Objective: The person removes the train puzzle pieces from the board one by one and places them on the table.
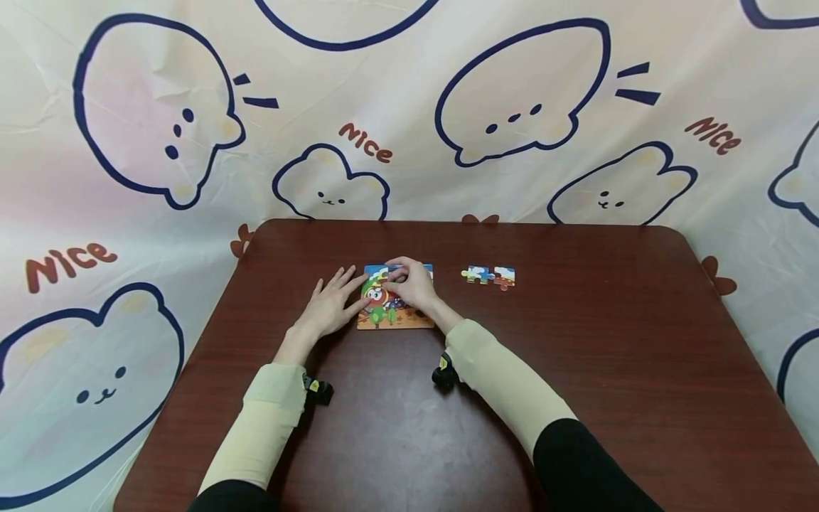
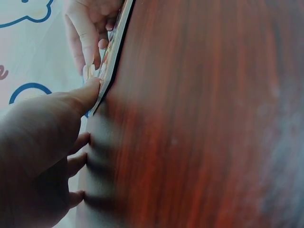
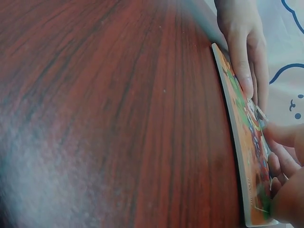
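Observation:
A colourful jigsaw puzzle (image 1: pixel 398 321) in a flat board lies on the table, showing a round red cartoon figure. My left hand (image 1: pixel 328 306) rests at its left side with fingers spread, the fingertips on the table and the thumb at the puzzle's edge. Over the upper part of the puzzle, my right hand (image 1: pixel 414 286) pinches a small puzzle piece (image 3: pixel 261 114) between thumb and finger. The right wrist view shows this piece tilted against the puzzle's surface; its picture is mostly hidden by the fingers.
To the right of the puzzle lie two loose puzzle pieces, a blue one (image 1: pixel 477 274) and a blue and brown one (image 1: pixel 504 276), side by side. The brown wooden table (image 1: pixel 576 341) meets a cartoon-printed cloth (image 1: pixel 409 178) at its back edge.

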Available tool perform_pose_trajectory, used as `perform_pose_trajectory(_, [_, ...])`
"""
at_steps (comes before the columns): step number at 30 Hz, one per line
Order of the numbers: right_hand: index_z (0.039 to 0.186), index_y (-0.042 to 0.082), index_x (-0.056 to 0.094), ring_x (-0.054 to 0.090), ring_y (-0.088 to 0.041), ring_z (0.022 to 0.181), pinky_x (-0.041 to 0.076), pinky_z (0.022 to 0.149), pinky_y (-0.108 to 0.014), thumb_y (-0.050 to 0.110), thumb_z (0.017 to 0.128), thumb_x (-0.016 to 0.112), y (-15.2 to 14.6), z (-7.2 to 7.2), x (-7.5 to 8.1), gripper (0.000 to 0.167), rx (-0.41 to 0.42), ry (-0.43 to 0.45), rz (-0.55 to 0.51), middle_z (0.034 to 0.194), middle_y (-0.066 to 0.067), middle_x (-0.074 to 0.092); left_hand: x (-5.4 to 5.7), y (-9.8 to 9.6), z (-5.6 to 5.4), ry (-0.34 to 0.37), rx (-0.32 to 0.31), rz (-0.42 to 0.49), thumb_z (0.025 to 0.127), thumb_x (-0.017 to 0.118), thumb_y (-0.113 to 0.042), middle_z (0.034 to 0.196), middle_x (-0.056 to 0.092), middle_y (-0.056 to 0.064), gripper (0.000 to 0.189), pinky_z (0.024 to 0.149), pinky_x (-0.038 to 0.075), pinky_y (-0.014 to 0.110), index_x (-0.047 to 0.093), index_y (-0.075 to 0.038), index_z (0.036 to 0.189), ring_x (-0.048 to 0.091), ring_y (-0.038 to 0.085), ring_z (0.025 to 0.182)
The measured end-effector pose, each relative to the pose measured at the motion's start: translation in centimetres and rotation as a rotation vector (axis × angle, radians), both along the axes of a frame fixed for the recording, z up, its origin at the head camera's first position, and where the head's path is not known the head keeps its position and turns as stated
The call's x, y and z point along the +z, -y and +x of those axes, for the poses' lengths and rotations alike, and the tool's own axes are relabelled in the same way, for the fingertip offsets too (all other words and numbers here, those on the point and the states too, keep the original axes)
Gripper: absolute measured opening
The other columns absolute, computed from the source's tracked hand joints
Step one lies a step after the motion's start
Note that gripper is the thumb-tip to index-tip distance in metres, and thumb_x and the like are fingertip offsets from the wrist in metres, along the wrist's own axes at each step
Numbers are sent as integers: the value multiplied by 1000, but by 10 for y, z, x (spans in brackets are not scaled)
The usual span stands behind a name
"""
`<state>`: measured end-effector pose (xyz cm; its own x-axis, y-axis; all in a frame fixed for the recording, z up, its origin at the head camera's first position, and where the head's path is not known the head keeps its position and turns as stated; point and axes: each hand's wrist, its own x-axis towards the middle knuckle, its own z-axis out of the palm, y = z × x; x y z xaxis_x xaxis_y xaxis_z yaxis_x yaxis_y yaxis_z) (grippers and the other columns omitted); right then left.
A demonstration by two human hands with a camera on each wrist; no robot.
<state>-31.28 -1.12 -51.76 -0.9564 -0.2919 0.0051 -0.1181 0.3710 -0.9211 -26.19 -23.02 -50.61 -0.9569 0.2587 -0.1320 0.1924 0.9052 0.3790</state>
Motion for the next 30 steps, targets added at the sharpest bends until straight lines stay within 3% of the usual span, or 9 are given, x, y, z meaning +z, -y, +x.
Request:
perform_pose_trajectory(4, [137,4,73,74,-30,101,60,88,-34,8,100,81,-1,0,0,38,-15,-3,-24,111,-18,84,0,-1,0,-4,3,10,114,56,-48,184,22,17,67,136,9,75,38,-21,173,15,41,173])
perform_pose_trajectory(8, [136,3,73,76,-33,103,62,91,-37,8,100,81,-9,-2,3,38,-28,-16,-49,110,-20,84,0,-2,0,-8,1,20,114,56,-48,184,23,17,67,136,9,75,38,-22,173,15,41,173])
perform_pose_trajectory(13, [138,3,71,77,-37,104,64,95,-44,8,99,82,-31,-5,11,40,-36,-40,-77,109,-21,83,-1,0,0,-9,3,26,114,56,-49,184,22,17,67,136,8,75,38,-22,173,14,41,173])
perform_pose_trajectory(17, [138,4,71,77,-31,101,64,93,-39,7,100,81,-54,-8,17,39,-56,-56,-86,108,-21,82,-1,1,1,-12,3,26,114,56,-48,185,22,17,67,136,8,75,38,-22,173,15,42,173])
perform_pose_trajectory(22, [138,2,70,74,-16,89,60,79,-28,5,100,80,-84,-11,20,39,-78,-26,-139,105,-18,82,-2,3,2,-7,10,32,114,57,-48,185,21,16,67,137,6,73,38,-23,173,14,40,174])
perform_pose_trajectory(26, [139,1,69,73,-18,82,54,67,-27,4,101,79,-104,-11,22,40,-98,5,-169,105,-17,82,-3,2,1,-8,9,32,114,58,-47,185,22,16,67,137,6,74,38,-23,173,14,41,174])
perform_pose_trajectory(30, [140,1,68,70,-18,80,51,64,-23,5,101,78,-120,-10,21,40,-113,1,-133,110,-25,80,-4,1,1,-8,5,35,113,58,-48,185,22,16,67,137,5,73,38,-23,173,14,41,174])
